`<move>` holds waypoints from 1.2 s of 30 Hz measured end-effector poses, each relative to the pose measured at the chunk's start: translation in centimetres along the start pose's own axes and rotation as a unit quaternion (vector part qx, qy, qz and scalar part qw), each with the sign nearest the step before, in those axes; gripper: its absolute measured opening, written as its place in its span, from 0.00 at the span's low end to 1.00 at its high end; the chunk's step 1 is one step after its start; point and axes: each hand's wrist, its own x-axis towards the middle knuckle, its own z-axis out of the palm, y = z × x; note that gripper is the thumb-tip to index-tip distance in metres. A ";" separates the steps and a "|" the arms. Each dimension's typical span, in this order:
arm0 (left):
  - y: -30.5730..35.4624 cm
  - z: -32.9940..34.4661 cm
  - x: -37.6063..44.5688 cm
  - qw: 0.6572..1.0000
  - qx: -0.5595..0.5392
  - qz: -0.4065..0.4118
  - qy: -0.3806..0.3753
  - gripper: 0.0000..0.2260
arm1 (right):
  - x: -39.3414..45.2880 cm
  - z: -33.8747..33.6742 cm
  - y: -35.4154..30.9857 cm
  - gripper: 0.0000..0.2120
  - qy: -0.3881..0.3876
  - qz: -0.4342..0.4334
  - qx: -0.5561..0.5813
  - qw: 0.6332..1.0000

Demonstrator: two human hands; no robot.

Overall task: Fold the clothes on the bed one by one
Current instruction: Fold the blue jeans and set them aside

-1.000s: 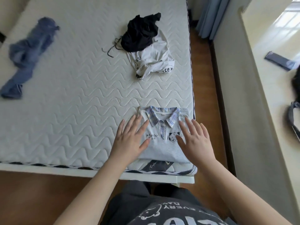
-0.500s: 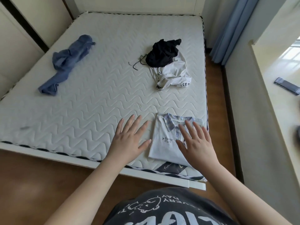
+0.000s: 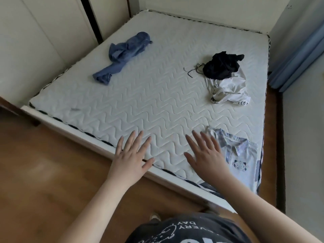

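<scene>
A folded pale shirt (image 3: 243, 160) with a plaid collar and a small cartoon print lies at the near right corner of the white quilted mattress (image 3: 157, 106). My right hand (image 3: 205, 155) hovers flat just left of it, fingers spread, holding nothing. Over the near edge of the bed my left hand (image 3: 131, 155) is spread open as well. A crumpled blue garment (image 3: 122, 55) lies at the far left. A black garment (image 3: 222, 65) sits on a rumpled white one (image 3: 229, 90) at the far right.
White wardrobe doors (image 3: 43, 41) stand close along the bed's left side. Blue curtains (image 3: 298, 55) hang at the far right. Wooden floor (image 3: 43, 172) runs in front of the bed, and a light wall (image 3: 305, 137) lies to the right.
Both hands have come off the folded shirt and moved left. The view has swung left, so the shirt now sits to the right of my right hand.
</scene>
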 end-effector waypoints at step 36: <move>-28.2 -0.3 -2.8 0.965 0.017 -0.262 0.022 0.29 | 25.8 0.9 -29.3 0.28 -0.022 -0.260 -0.028 0.965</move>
